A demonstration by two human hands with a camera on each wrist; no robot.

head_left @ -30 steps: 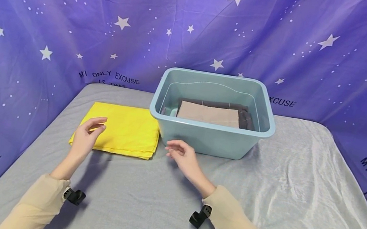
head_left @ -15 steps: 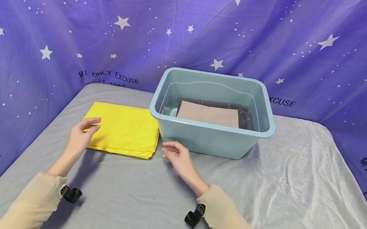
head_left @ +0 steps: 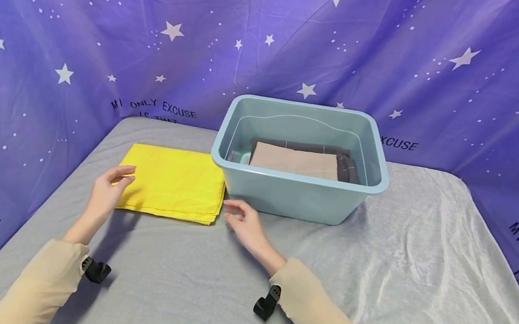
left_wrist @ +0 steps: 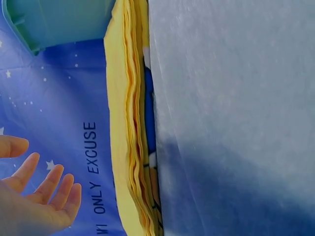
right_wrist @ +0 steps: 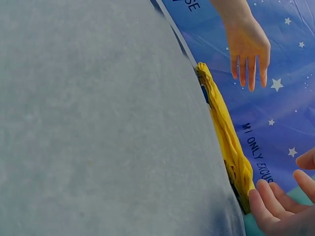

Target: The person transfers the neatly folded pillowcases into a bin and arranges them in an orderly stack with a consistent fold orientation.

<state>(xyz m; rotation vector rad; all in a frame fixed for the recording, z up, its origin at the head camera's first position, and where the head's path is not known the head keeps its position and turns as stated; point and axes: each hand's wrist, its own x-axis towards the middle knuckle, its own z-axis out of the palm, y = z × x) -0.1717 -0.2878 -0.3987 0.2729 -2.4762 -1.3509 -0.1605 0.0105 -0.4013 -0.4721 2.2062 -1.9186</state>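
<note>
A folded yellow cloth (head_left: pixel 177 182) lies flat on the left part of the table, its several layers showing at the edge in the left wrist view, with a blue patch underneath. My left hand (head_left: pixel 107 190) hovers over its left edge, fingers relaxed and holding nothing. Near the cloth's right front corner is my right hand (head_left: pixel 248 228), fingers loosely bent, with nothing in it. In the right wrist view the fingers (right_wrist: pixel 268 204) overlap the near end of the yellow cloth (right_wrist: pixel 226 137).
A blue-grey plastic tub (head_left: pixel 285 195) stands right of the cloth, against its edge. Inside lie a folded beige cloth (head_left: pixel 296 161) and a dark grey cloth with thin pale lines (head_left: pixel 349 166). A grey cover (head_left: pixel 407 269) spreads over the table; a purple star-printed curtain (head_left: pixel 209 31) hangs behind.
Both hands have drifted left and slightly down in the head view, the left toward the cloth's left edge, the right toward its right corner. The cloth and tub have stayed put.
</note>
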